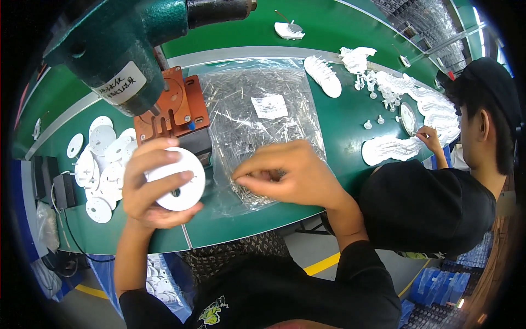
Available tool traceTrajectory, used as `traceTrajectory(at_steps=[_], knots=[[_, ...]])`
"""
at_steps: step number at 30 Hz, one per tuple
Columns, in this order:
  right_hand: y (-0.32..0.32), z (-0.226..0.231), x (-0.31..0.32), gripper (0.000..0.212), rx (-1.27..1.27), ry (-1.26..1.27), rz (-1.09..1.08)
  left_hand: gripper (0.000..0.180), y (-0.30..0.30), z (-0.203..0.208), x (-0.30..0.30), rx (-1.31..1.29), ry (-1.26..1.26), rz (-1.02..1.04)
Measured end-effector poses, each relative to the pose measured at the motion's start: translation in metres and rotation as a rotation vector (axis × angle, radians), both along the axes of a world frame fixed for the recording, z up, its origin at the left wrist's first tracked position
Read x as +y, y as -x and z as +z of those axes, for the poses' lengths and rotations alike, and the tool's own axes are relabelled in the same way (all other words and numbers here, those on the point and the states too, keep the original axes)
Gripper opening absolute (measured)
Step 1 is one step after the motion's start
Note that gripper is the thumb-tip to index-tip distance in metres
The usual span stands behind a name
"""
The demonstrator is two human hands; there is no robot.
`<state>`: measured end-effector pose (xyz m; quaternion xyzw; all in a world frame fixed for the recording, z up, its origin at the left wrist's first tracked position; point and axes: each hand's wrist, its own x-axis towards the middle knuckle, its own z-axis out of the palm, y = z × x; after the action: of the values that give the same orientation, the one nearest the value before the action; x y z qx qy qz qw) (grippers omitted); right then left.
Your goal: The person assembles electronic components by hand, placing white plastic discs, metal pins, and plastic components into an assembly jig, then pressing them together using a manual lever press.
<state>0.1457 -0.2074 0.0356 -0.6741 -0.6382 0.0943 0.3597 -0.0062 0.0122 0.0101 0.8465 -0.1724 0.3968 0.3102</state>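
Observation:
My left hand (156,183) grips a white plastic disc (189,192) by its edge, with fingers across its face. A dark hole shows low on the disc. To its right, my right hand (290,170) is over the near part of a clear plastic bag (241,118) full of thin metal pins. Its thumb and forefinger are pinched together; whatever is between them is too small to make out. Just beyond my left hand stands a green press (123,66) with an orange slotted metal fixture (172,104) under its head.
Several white discs (101,137) lie in a pile at the left of the green table. On the right, a co-worker (438,203) handles white parts near stacked white pieces (438,104). A white shoe-shaped stack (323,77) is beyond the bag. A black cable (74,238) hangs at the left.

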Motion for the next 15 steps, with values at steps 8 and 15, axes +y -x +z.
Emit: traceTrajectory(at_steps=[8,15], knots=[[-0.016,-0.008,0.008,0.019,1.256,-0.140,-0.223,0.047,-0.011,-0.002,-0.029,0.142,-0.025,-0.018],[-0.003,-0.012,0.012,0.016,0.997,-0.168,-0.148,0.048,-0.014,-0.004,-0.033,0.197,0.011,0.068]])
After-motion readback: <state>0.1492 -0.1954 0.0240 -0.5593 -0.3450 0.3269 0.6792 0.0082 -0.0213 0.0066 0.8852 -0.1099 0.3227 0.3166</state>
